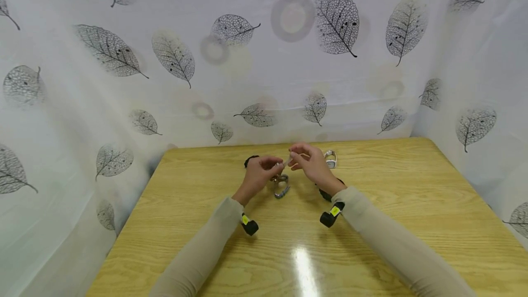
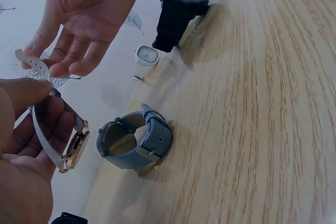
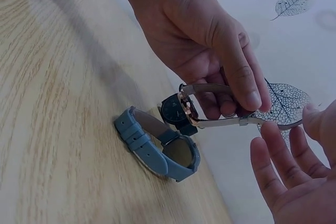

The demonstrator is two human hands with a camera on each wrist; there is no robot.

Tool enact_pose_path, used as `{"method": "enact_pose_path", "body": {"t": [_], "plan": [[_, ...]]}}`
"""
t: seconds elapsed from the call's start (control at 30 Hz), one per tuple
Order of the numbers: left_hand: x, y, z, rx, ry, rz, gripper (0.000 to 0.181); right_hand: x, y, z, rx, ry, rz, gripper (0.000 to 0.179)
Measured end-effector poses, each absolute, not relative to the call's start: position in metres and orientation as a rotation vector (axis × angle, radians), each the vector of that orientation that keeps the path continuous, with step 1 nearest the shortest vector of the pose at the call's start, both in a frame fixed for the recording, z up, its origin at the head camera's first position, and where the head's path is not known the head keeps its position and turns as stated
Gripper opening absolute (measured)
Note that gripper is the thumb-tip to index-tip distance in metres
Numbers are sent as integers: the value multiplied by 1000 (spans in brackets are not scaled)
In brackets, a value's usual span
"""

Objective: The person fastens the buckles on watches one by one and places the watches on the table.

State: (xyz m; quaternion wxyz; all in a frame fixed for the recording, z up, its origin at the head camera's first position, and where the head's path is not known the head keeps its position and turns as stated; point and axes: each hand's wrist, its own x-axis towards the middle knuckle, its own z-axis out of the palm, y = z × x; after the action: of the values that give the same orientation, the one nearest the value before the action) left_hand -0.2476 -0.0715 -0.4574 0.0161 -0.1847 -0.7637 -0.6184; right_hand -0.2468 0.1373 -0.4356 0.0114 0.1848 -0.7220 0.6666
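Between both hands, over the table, is a wristwatch [image 2: 76,148] with a rose-gold case and a pale grey strap. My left hand [image 1: 259,174] pinches the strap near its buckle between thumb and fingers; the case hangs on the palm side of the fingers. At the strap's free, holed end [image 2: 35,62], my right hand [image 1: 312,164] pinches the tip between thumb and fingers. The strap forms a loop, its end running out past the left thumb. Just below the hands, a blue-grey strapped watch [image 2: 159,139] stands on its side, buckle fastened.
A chunky black watch [image 2: 178,11] stands under the right wrist. Behind the right hand is a white square-faced watch [image 1: 331,164]. Another black watch [image 3: 173,113] lies behind the left hand. A leaf-printed curtain [image 1: 264,72] borders the wooden table [image 1: 198,168].
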Motion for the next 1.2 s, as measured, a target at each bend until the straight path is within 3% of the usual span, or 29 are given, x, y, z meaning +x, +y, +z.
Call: {"method": "enact_pose_path", "body": {"t": [1.2], "plan": [[-251,-75,-450,-566,-2324,-2077,31,-243,133,-441,572,-2215,2026,28]]}}
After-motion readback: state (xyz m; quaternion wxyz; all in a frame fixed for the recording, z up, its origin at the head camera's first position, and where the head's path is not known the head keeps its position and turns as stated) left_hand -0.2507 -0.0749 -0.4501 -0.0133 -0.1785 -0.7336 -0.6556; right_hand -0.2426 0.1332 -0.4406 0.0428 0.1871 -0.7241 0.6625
